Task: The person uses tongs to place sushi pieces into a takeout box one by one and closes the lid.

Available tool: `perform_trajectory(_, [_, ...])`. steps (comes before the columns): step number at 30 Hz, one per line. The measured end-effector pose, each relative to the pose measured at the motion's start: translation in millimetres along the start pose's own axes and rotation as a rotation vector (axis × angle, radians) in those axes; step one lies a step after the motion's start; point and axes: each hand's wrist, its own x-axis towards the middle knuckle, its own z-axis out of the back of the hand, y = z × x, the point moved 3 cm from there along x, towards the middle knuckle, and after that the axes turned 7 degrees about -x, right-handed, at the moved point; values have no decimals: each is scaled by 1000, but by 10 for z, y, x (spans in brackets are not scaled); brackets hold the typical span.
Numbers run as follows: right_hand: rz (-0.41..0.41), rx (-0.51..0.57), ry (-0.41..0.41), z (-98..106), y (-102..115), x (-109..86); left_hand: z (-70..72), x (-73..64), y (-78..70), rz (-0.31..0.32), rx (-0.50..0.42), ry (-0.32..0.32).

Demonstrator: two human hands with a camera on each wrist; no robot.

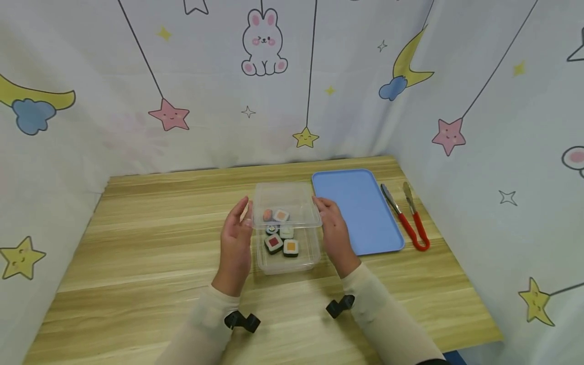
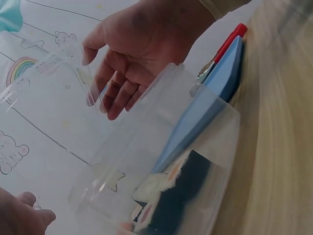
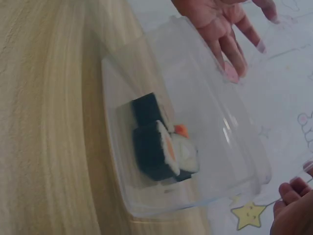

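A clear plastic lid [image 1: 287,195] is held tilted over the back part of a clear plastic box [image 1: 288,264]. My left hand [image 1: 236,243] pinches the lid's left edge between thumb and fingers. On the opposite edge, my right hand [image 1: 335,235] grips it the same way. Several sushi pieces [image 1: 274,244] lie in the box, some seen through the lid. In the left wrist view, the right hand [image 2: 142,54] appears beyond the box wall, fingers at the see-through lid. The right wrist view has the left hand [image 3: 220,29] above the box [image 3: 215,147].
A blue tray [image 1: 360,213] lies just right of the box. Beside it, tongs [image 1: 415,223] with red handles rest near the right edge of the wooden table [image 1: 159,243]. A patterned white curtain [image 1: 210,76] closes off the back and sides.
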Motion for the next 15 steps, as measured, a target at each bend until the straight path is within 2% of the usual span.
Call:
perform_trajectory(2, [12,-25,-7,-13,-49,-40,31,-40,35,-1,22,13])
perform_trajectory(8, [42,-63,-9,-36,-136,-157,108,-181,119,-24,-13,28])
perform_trajectory(10, [46,-68,-16,-38,-161,-192,124,-232,150,-15,-21,38])
perform_trajectory(15, [38,-79,-29,-76,-260,-285,155,-353,212,7,26,48])
